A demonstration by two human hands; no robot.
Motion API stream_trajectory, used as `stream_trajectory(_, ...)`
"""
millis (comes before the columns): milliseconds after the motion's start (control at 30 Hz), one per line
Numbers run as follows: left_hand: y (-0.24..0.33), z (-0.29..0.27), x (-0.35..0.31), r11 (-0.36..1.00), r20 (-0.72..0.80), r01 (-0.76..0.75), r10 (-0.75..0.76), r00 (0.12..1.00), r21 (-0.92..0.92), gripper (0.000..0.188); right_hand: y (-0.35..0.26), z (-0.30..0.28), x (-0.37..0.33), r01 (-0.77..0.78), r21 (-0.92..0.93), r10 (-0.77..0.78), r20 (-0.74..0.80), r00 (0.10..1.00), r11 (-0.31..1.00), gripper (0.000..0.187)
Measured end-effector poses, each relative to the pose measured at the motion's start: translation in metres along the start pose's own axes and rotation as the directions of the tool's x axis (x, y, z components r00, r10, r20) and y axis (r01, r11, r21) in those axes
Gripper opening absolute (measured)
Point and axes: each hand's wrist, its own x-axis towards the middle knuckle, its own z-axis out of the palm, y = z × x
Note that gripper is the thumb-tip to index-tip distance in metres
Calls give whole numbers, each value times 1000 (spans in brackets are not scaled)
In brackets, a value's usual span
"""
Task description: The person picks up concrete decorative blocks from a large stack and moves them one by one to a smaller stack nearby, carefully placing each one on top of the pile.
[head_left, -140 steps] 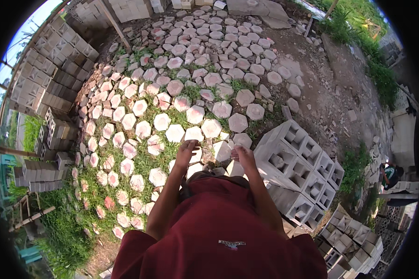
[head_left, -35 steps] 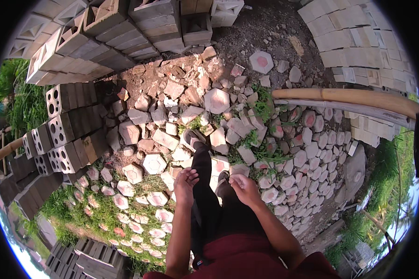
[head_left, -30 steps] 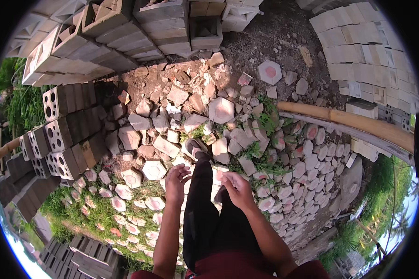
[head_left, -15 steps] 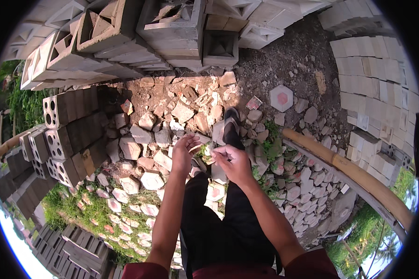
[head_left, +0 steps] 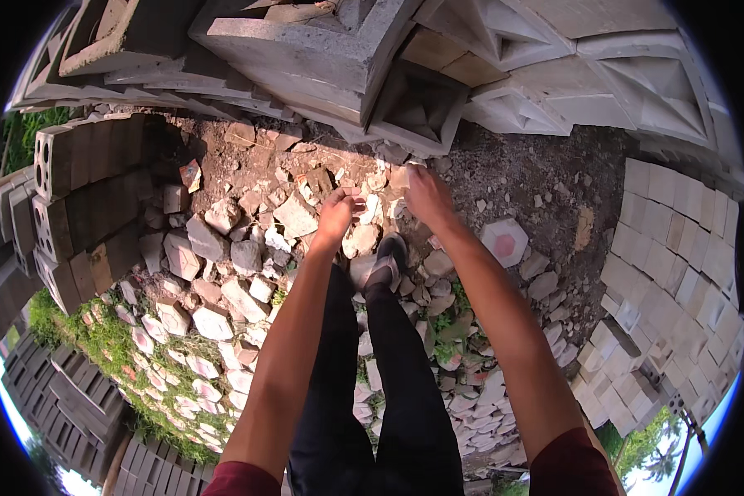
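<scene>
My left hand [head_left: 338, 217] hangs over the pale rubble, its fingers loosely curled with a gap between thumb and fingertips; I see nothing held there. To its right and farther out, my right hand [head_left: 428, 197] has its fingers bent in at the right edge of a pale, flat stone piece [head_left: 398, 176]. The fingertips are partly hidden by the hand itself. Below the hands, between my forearms, a foot in a dark sandal [head_left: 390, 253] stands on the stones. A lighter, chunky stone [head_left: 297, 215] lies just left of my left hand.
Large hollow concrete blocks [head_left: 306, 62] are stacked along the far side. Blocks with round holes [head_left: 91, 194] stand at left, pale stacked blocks [head_left: 678, 264] at right. A hexagonal paver [head_left: 504, 241] with a red centre lies right of my right forearm. Loose stones make the ground uneven.
Both hands have reached farther forward and moved apart; my right hand has come to the pale stone piece. The view has shifted toward the far block stack.
</scene>
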Motion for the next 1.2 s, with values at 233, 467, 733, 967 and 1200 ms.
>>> stream_trajectory(233,-37,3,107,909,131,-111,63,989,401,25,42,52,109,36,-174,-76,-227,971,984,33)
stream_trajectory(467,-47,-39,114,944,95,-127,103,990,305,27,36,80,147,13,-369,-90,-193,977,929,17)
stream_trajectory(733,-46,-67,81,804,55,-131,122,991,579,30,47,46,128,179,-417,-234,-86,968,891,22)
stream_trajectory(967,-84,-94,23,933,-127,30,17,992,359,39,-8,-104,47,65,132,-88,177,980,989,44)
stream_trajectory(1200,-39,-62,-47,957,248,152,-90,965,-245,60,-106,-214,-112,-254,880,-94,315,944,402,38)
